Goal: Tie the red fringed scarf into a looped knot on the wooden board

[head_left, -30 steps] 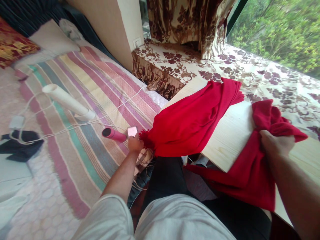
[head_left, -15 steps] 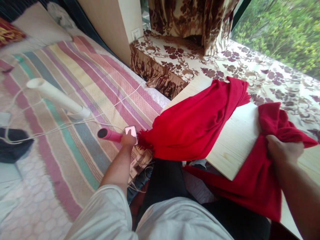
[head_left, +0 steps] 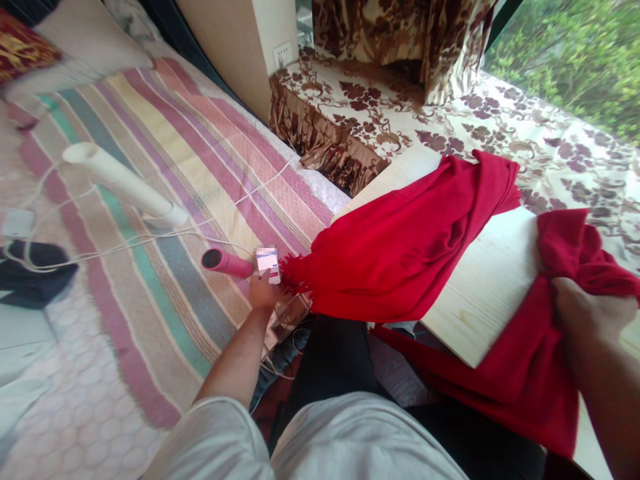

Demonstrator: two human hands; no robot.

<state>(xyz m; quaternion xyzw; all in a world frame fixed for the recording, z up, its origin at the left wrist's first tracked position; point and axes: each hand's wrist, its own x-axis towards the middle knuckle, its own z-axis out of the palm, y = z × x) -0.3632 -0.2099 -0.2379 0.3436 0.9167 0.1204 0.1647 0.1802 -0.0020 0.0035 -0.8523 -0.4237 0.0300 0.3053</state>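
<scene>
My left hand [head_left: 262, 291] reaches down onto the striped blanket [head_left: 165, 200] and closes around a small phone [head_left: 268, 263] with a lit screen, held just above the bed. A pink tube-shaped device [head_left: 226, 263] lies right beside it. My right hand [head_left: 587, 319] is closed in a bunch of a red fringed scarf [head_left: 415, 240]. The scarf is draped over a pale wooden board [head_left: 490, 280] across my lap, its fringe end touching the bed near my left hand.
A white cylinder [head_left: 123, 183] and white cables [head_left: 150, 237] lie on the bed, with a dark cloth [head_left: 35, 283] and a white charger [head_left: 17, 223] at left. Pillows [head_left: 65, 50] sit at the head. A floral-covered window seat [head_left: 400, 120] and curtains [head_left: 400, 33] stand beyond.
My left hand has closed on the phone and lifted it slightly from the blanket; its screen now faces up. My right hand keeps gripping the scarf. The view has shifted slightly.
</scene>
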